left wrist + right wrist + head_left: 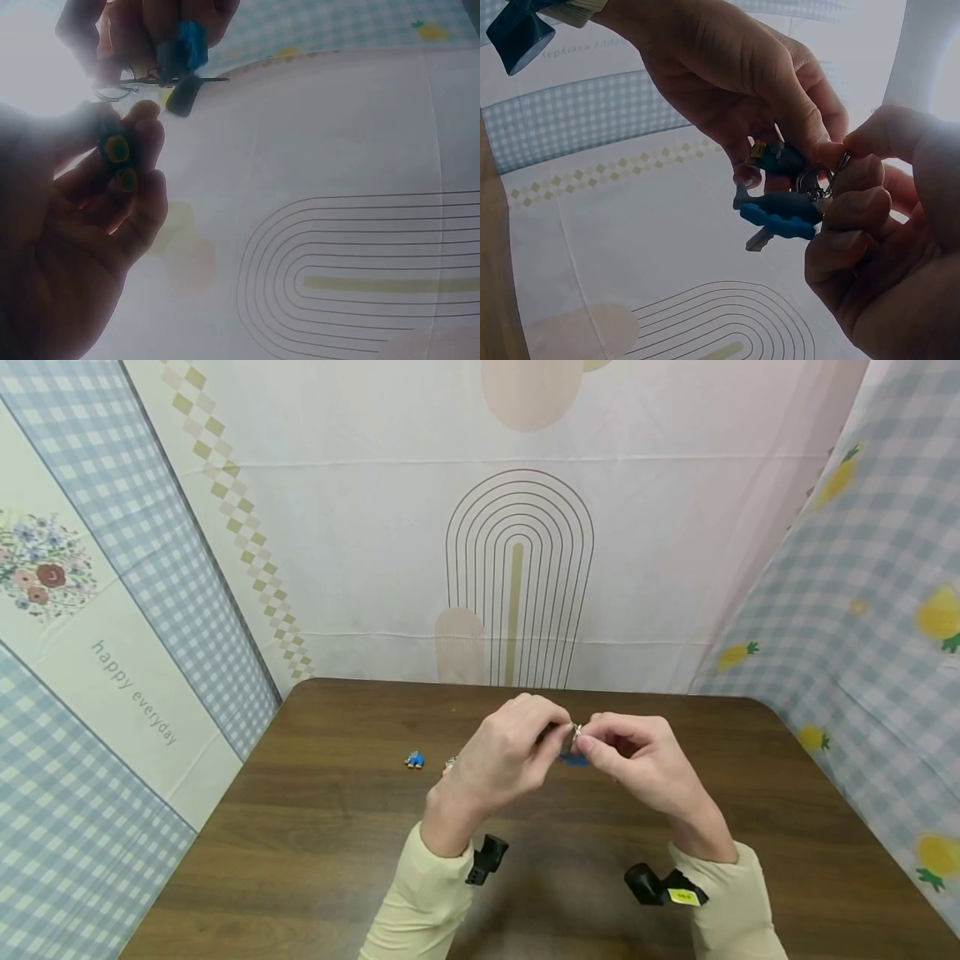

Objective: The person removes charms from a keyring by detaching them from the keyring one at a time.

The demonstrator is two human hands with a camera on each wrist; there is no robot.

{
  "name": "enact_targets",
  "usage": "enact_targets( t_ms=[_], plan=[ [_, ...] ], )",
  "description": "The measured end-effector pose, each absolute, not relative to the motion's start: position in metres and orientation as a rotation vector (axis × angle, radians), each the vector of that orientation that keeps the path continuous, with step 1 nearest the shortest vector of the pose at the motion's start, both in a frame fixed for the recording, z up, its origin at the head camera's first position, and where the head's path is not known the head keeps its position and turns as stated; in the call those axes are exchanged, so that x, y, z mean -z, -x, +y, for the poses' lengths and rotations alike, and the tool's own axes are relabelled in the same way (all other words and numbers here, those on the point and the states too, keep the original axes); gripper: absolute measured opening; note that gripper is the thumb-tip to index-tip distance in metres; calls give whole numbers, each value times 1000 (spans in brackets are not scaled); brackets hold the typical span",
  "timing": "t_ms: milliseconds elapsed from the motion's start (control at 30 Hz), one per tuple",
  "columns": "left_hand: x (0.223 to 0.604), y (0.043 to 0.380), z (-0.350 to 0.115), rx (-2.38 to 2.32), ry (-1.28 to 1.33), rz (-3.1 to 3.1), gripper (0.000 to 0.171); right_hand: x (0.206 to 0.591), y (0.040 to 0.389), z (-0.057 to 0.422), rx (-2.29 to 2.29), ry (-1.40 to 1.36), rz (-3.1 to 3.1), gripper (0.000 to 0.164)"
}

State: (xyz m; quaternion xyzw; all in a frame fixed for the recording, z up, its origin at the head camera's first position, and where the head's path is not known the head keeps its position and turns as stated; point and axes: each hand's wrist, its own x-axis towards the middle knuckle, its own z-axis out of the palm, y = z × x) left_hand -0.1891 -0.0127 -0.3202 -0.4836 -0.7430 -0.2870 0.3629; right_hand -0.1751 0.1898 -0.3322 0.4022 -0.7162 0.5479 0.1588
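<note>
Here are both hands, up close together: the left hand point(498, 752) pinches one side of a metal key ring point(577, 732), and the right hand point(641, 760) grips the other side between thumb and fingers. So the ring sits right at the fingertips, bridged between the two, lifted over the table. And look at the right-wrist view: a blue charm point(778, 220) hangs just beside the right fingers, with what looks like a key point(759, 240) poking out beneath it. A green-and-yellow charm point(772, 157) is tucked in the left fingers; whether it's on the ring, I can't tell.

Handling? Light, I'd judge, with stiff, springy, slick wire; best held at the rim, while the charms look rubbery and forgiving.

Farther out, a small blue figure point(414, 760) lies toward the far edge of the table point(337, 827), nearer its far left corner, with another trinket point(450, 764) half hidden behind the left hand.
</note>
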Motion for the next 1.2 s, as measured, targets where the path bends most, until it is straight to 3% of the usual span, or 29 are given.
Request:
enact_targets(
  t_ms=[367, 1200],
  plan=[
    [320, 188, -15, 750, 1233, -1992, 4, 331, 171, 190, -1521, -1109, -2089, 25],
    [323, 183, -15, 685, 1243, -2132, 5, 332, 175, 185, -1678, -1157, -1810, 19]
  ],
)
